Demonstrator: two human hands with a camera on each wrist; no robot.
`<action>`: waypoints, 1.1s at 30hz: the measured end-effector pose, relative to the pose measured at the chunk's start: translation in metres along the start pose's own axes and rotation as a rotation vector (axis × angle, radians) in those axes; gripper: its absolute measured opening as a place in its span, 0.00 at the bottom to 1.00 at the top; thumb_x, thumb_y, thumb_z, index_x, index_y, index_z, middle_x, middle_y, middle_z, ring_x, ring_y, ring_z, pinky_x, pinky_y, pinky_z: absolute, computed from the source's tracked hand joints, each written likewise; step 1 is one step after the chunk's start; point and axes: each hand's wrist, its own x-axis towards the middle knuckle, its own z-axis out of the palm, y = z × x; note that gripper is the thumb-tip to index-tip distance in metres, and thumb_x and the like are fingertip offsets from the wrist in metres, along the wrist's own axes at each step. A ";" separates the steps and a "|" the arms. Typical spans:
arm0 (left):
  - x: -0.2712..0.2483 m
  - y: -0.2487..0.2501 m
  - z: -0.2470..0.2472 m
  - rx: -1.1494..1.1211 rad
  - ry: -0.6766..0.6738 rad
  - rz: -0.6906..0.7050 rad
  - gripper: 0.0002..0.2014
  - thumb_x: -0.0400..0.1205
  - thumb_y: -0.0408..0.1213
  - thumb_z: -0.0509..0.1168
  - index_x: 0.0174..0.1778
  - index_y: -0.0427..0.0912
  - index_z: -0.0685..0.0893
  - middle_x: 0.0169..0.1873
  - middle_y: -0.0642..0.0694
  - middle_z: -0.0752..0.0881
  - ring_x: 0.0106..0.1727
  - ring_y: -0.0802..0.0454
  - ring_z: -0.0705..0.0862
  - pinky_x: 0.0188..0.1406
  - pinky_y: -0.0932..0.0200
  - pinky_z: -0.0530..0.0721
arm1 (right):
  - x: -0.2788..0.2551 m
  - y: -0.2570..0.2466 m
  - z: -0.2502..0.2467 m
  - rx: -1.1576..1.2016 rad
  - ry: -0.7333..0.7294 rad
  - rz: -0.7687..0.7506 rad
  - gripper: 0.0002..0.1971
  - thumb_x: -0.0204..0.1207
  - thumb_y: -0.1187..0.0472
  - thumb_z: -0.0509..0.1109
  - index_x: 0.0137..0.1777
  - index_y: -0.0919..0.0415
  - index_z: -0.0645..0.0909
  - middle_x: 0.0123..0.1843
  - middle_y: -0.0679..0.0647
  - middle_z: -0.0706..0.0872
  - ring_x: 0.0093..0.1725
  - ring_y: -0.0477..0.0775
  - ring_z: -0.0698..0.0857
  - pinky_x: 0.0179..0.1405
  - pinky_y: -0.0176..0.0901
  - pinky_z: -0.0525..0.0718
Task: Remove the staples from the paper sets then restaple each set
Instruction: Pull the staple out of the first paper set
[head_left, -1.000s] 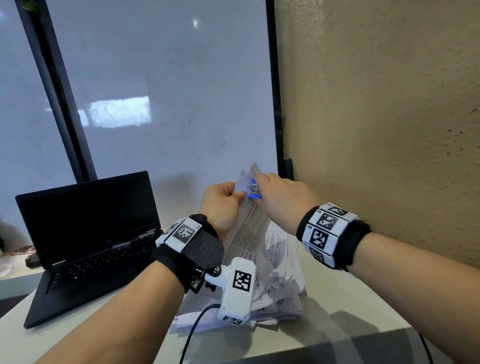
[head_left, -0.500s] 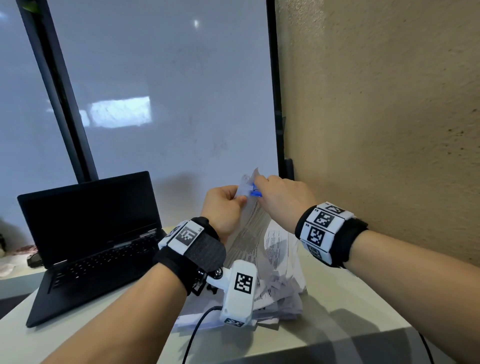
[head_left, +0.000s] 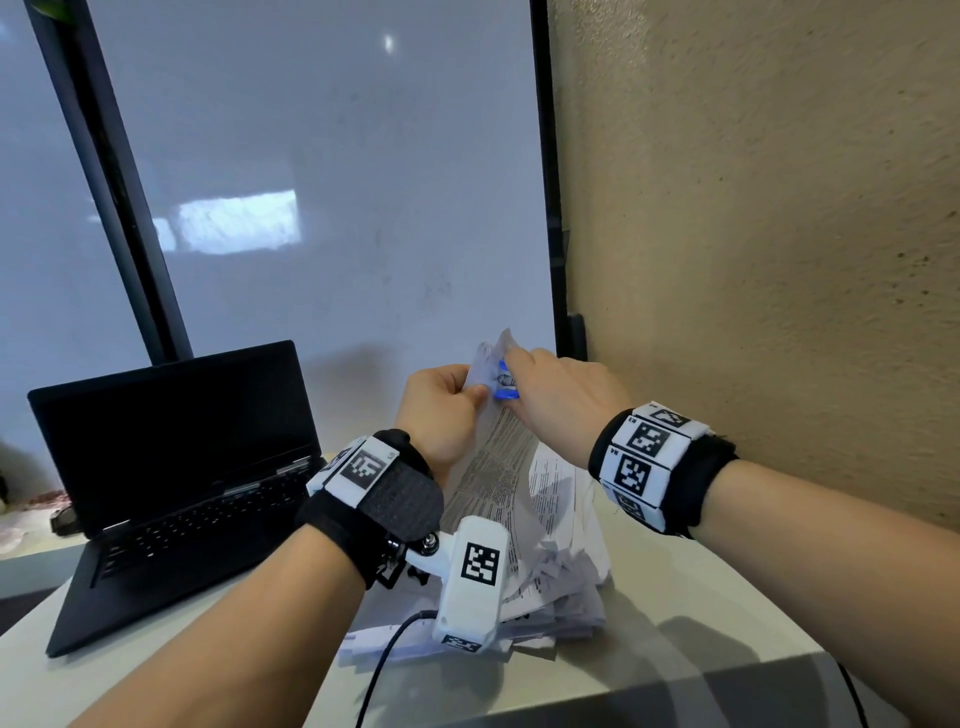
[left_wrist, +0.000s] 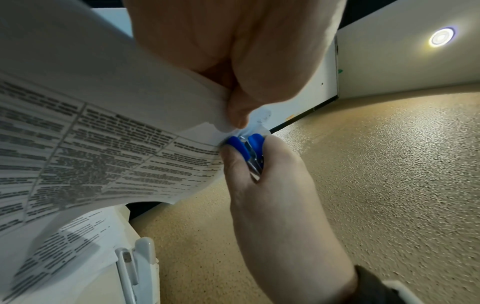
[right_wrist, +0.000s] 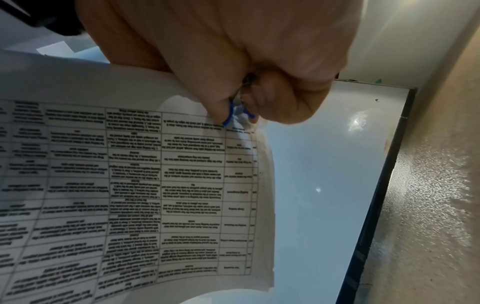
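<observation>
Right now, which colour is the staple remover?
Blue, with metal jaws; the staple remover shows best in the left wrist view.

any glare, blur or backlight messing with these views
Head view: soft window reflection on the whiteboard, otherwise sharp. Left wrist: ceiling light flares, printed paper set blurs toward the edge. Right wrist: paper backlit, text showing through mirrored; glare streak top right.

staple hidden under blue staple remover (left_wrist: 245, 147), printed text unreadable

White table (head_left: 717, 629) bears a black laptop (head_left: 171, 467) and paper pile (head_left: 561, 597)
</observation>
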 end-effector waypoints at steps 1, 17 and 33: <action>-0.001 -0.001 0.001 0.005 -0.002 0.002 0.15 0.83 0.25 0.62 0.32 0.41 0.86 0.24 0.49 0.83 0.27 0.53 0.78 0.29 0.62 0.76 | -0.001 -0.002 0.000 -0.020 0.004 -0.005 0.13 0.87 0.56 0.54 0.68 0.58 0.67 0.59 0.56 0.80 0.54 0.62 0.85 0.37 0.48 0.68; -0.006 -0.002 0.000 -0.017 -0.004 -0.022 0.13 0.83 0.24 0.62 0.37 0.39 0.88 0.30 0.43 0.85 0.35 0.48 0.80 0.37 0.56 0.77 | -0.004 -0.006 -0.004 -0.008 -0.001 -0.044 0.12 0.86 0.60 0.54 0.67 0.59 0.68 0.57 0.57 0.79 0.51 0.62 0.84 0.36 0.48 0.68; -0.001 -0.008 -0.004 -0.068 0.095 -0.098 0.13 0.85 0.29 0.61 0.35 0.35 0.83 0.32 0.40 0.79 0.34 0.49 0.74 0.34 0.58 0.72 | -0.011 -0.012 0.014 0.694 0.090 0.144 0.12 0.83 0.55 0.64 0.40 0.53 0.64 0.38 0.47 0.74 0.38 0.53 0.72 0.35 0.44 0.67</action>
